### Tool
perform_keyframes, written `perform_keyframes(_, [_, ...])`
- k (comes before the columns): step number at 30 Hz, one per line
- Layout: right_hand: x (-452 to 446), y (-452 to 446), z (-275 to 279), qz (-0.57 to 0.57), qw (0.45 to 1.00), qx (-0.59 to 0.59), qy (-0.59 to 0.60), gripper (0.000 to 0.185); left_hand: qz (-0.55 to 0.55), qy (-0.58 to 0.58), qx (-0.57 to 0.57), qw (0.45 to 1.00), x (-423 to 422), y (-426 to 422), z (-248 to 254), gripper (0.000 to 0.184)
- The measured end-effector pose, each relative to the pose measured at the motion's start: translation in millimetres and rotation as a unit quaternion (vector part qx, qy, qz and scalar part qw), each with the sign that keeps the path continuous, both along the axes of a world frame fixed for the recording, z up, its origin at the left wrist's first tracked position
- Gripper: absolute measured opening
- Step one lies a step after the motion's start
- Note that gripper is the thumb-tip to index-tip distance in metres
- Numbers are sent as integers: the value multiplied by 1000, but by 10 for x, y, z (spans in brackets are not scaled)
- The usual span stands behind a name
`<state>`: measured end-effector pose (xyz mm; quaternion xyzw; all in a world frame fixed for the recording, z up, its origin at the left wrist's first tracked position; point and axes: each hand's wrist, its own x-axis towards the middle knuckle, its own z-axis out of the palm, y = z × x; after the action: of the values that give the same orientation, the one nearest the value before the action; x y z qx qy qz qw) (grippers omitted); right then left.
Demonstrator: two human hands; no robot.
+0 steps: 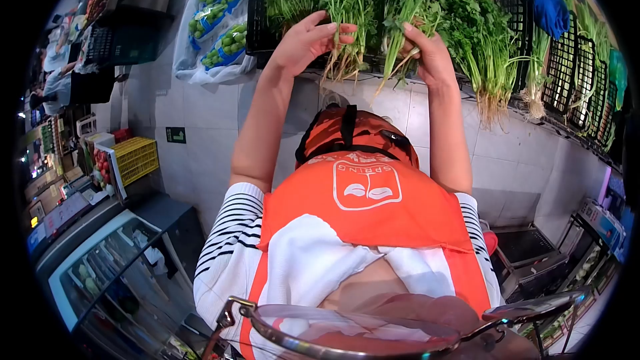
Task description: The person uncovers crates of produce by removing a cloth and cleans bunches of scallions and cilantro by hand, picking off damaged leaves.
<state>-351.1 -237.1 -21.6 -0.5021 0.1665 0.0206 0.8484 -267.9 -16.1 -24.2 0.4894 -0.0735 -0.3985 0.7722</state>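
Observation:
My left hand [308, 41] is at the front edge of the crates, its fingers spread and reaching across the stems of a leafy green bunch [349, 47] with pale roots. It touches or nearly touches those stems without a visible closed grip. To its right, my right hand [430, 55] is closed, thumb and fingers round the pale stems of another green bunch [399, 33]. That bunch slants, with its leaves pointing away from me and its roots towards me. Some of the right fingers are hidden behind the stems.
Green fruit in blue-edged trays [225, 47] lies on plastic at the upper left. More rooted greens [490, 60] stand in black crates to the right. A yellow crate [135, 159] and a glass-topped case [110, 270] are at the left. Black steps [523, 245] stand lower right.

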Motion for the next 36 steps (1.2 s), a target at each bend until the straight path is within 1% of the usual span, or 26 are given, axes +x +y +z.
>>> perform_keyframes(2, [20,-12,15,-13,1000,-15,6,18,-26,11,-43,999,-39,-19,-28,35])
perform_keyframes(6, [9,-48,119,8,1000,-4,-11,18,-62,-65,-40,995,-163,-93,196,35])
perform_keyframes(7, [14,-58,140,7,1000,-2,-22,18,-53,-63,-27,996,-184,-113,227,30])
perform_keyframes(9, [26,-69,177,4,999,2,-43,17,-60,-97,39,993,-198,-214,228,22])
perform_keyframes(10, [38,-62,181,2,999,-17,-43,17,-62,-114,73,989,-211,-268,222,19])
perform_keyframes(11, [68,-44,182,0,998,-36,-44,17,-58,-108,80,989,-167,-325,39,15])
perform_keyframes(12, [97,-19,189,-2,997,-56,-45,18,-53,-85,109,989,-167,-354,-101,18])
perform_keyframes(14, [152,25,169,-12,995,-81,-49,24,-54,11,57,997,-233,-416,0,24])
perform_keyframes(15, [190,17,135,-7,994,-98,-56,25,-35,44,9,998,-321,-449,64,29])
perform_keyframes(19, [275,59,132,-4,990,-132,-48,28,-68,62,-4,996,-325,-418,55,31])
perform_keyframes(22, [324,82,101,0,968,-247,-54,28,-72,51,-37,995,-300,-349,-79,29])
perform_keyframes(26, [304,38,115,34,989,-140,-41,25,-3,105,-84,991,-302,-310,-144,26])
perform_keyframes(27, [305,0,99,63,985,-147,-63,32,-5,108,-95,990,-289,-292,-170,26])
perform_keyframes(30, [255,-9,149,74,984,-152,-59,33,-12,113,-120,986,-244,-238,-239,25])
perform_keyframes(32, [200,17,163,70,984,-162,-38,26,-18,109,-127,986,-215,-236,-254,24])
perform_keyframes(34, [149,20,95,77,981,-179,-21,22,5,119,-109,987,-230,-301,-180,24])
perform_keyframes(35, [111,69,169,69,975,-212,-21,18,17,125,-100,987,-241,-327,-150,24])
perform_keyframes(36, [104,85,110,75,972,-221,-24,18,16,131,-106,986,-240,-326,-202,25])
